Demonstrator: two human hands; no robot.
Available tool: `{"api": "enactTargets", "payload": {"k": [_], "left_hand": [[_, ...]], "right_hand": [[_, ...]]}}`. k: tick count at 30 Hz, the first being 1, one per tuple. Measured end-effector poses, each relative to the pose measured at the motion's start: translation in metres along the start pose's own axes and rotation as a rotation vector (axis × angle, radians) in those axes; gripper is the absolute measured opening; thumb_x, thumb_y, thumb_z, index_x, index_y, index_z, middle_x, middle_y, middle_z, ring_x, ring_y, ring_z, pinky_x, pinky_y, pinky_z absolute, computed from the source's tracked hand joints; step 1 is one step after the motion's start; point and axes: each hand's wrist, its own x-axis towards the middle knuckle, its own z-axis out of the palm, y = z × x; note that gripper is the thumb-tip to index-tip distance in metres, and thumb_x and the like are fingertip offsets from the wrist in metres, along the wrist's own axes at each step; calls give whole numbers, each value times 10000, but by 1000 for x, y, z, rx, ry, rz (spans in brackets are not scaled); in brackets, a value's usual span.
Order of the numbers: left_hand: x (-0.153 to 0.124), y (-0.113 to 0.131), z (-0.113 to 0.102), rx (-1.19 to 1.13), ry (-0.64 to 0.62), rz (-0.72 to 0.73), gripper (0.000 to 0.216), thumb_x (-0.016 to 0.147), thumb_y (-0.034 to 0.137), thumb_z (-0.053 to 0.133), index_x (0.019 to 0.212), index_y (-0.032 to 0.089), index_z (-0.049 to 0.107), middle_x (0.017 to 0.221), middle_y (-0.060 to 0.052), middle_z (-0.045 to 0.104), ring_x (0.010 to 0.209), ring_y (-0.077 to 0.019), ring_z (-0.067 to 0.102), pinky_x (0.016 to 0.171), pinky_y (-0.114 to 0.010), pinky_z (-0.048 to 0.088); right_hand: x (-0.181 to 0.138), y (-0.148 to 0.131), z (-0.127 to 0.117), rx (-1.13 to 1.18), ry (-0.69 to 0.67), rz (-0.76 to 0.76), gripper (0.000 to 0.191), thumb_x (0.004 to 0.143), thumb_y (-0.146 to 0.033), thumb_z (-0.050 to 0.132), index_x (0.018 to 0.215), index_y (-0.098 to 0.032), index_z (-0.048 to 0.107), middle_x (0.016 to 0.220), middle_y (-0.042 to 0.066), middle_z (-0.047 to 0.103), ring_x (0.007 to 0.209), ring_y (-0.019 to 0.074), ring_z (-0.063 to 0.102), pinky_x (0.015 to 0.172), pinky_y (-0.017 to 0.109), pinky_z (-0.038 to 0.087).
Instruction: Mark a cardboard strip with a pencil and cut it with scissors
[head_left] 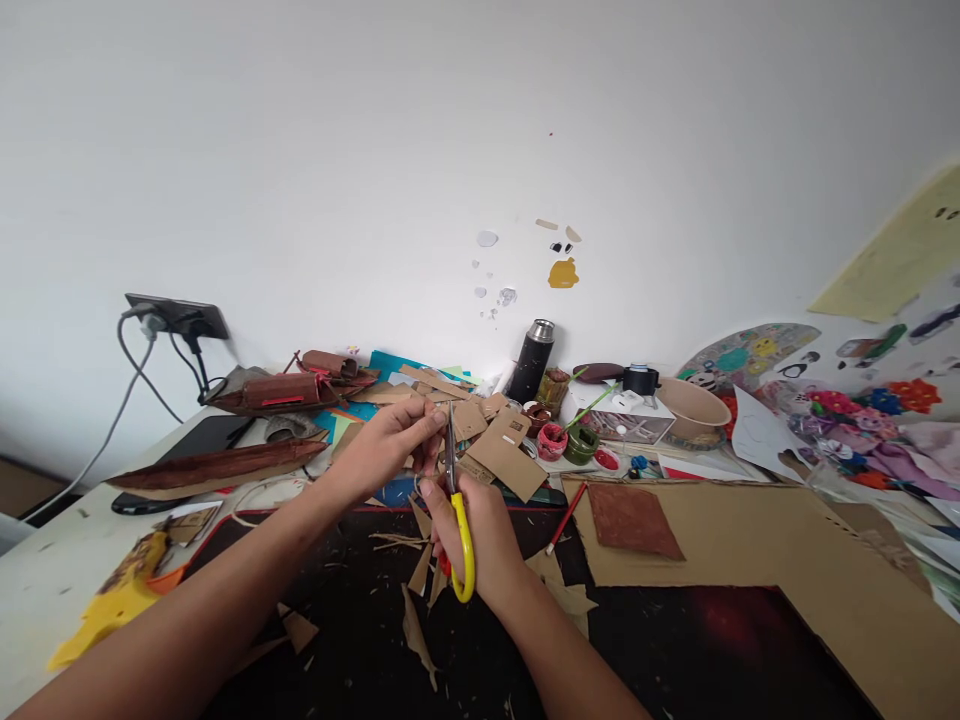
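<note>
My right hand (484,530) is wrapped round a pair of scissors (461,545) with yellow handles, blades pointing up and away from me. Just left of the blades, my left hand (401,435) is closed in a pinch near the blade tips. Whatever it holds is too small to make out. Scraps of brown cardboard (506,455) lie heaped beyond both hands. Below them, thin cut strips and torn pieces (418,635) are scattered over a black mat (360,640).
At left lie a brown-painted boat-shaped piece (225,468) and a yellow glue gun (112,605). Paint jars (581,443), a black flask (532,360) and a bowl (694,408) stand along the wall. A large cardboard sheet (750,540) and a red pencil (566,518) lie right.
</note>
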Motion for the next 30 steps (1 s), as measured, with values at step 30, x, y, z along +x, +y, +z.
{"api": "enactTargets", "payload": {"k": [30], "left_hand": [[1,-11,10,-203,54,2,436,879,566,780,755,195,587,638,10,677,544,-144,655,552,-256,504]], "right_hand": [[0,3,4,111,-8,78,431,1008,-632,616,964,-218,725,598,8,630,612,210,667,553,264,485]]}}
